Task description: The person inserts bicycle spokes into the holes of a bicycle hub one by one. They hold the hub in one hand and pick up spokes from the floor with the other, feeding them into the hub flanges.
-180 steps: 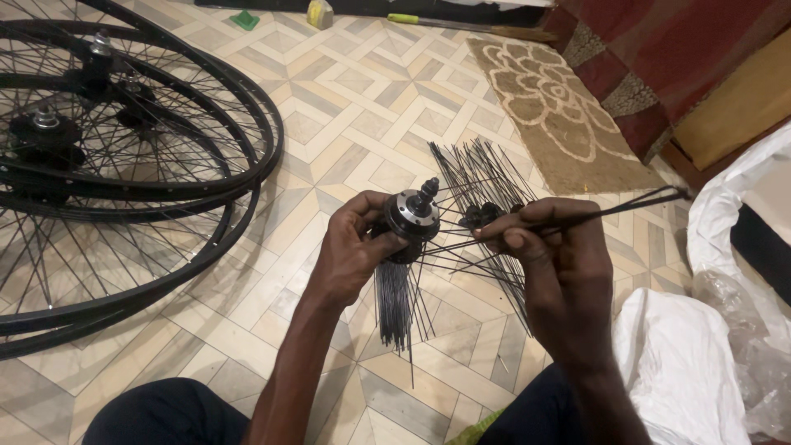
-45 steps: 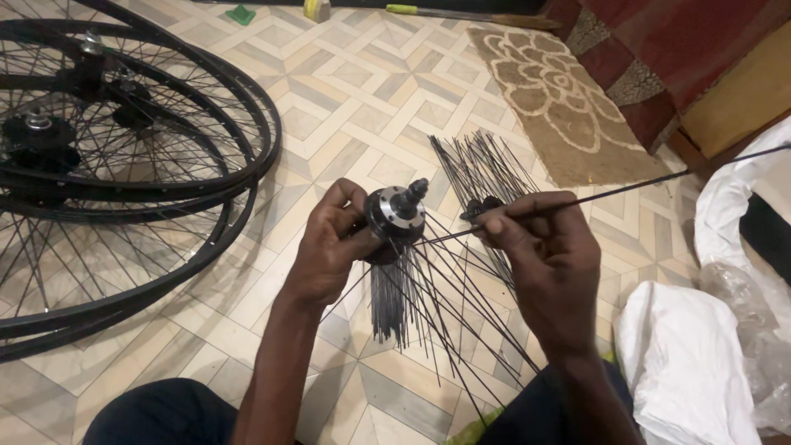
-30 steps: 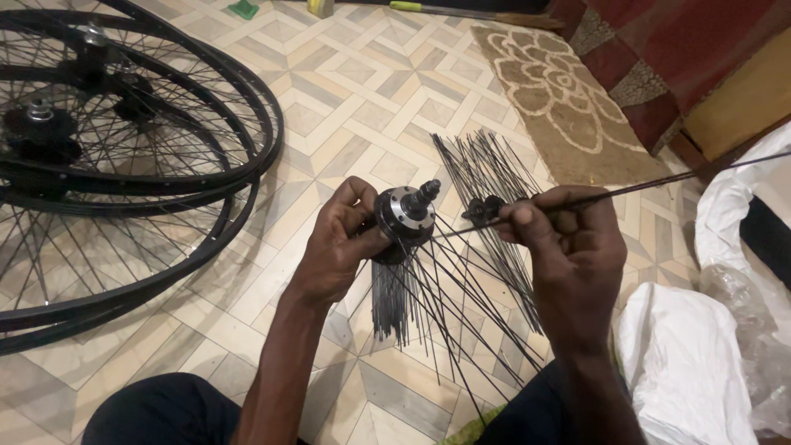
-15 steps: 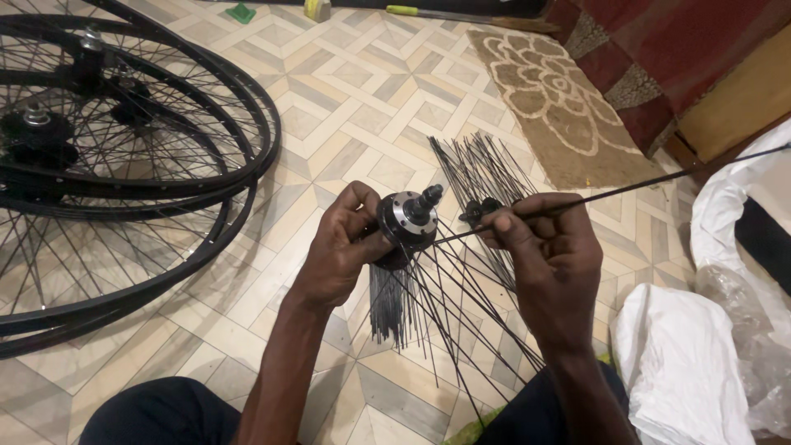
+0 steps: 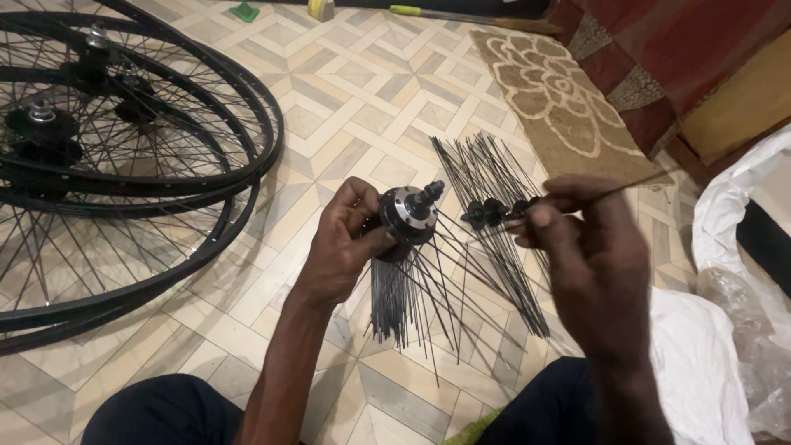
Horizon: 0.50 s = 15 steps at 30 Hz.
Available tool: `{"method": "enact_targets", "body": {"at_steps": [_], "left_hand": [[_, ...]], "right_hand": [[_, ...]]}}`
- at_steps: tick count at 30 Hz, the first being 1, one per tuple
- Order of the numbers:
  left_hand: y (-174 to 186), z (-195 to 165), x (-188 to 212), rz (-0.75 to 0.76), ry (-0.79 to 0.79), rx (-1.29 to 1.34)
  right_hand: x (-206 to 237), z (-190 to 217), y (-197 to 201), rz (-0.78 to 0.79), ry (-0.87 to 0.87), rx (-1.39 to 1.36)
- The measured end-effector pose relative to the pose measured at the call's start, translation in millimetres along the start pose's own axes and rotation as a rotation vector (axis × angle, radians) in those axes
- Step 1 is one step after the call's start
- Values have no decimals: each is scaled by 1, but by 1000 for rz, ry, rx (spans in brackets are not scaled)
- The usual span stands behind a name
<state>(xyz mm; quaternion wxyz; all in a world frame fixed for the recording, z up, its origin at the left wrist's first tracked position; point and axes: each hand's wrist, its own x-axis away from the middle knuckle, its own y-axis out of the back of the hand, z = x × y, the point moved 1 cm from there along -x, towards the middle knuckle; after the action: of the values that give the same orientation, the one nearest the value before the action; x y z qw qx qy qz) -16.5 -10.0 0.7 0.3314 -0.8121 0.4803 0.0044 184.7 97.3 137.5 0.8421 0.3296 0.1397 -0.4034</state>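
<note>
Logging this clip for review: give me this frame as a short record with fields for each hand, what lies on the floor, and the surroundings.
left hand: grip around black-and-silver metal wheel hub, thin spokes hanging from it
right hand: pinches a single thin black spoke
floor: loose bundle of black spokes on patterned tiles
left side: stacked black spoked wheels
right side: beige floral mat, white plastic bag

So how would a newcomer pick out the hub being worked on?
Start from the stacked wheels on the tiled floor, then look right to the left hand. It grips a black hub with a silver flange, apart from the wheels' hubs: no rim, spokes dangling loose.
</note>
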Motion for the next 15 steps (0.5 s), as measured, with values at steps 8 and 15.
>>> {"method": "enact_targets", "body": {"at_steps": [8,15], "left_hand": [[-8,-2,0,31,-15,-38],[-14,-5,1,45,8,-72]], "right_hand": [[1,-6,-19,-44,-13,-325],[4,-10,-23,-21,-30,-349]]}}
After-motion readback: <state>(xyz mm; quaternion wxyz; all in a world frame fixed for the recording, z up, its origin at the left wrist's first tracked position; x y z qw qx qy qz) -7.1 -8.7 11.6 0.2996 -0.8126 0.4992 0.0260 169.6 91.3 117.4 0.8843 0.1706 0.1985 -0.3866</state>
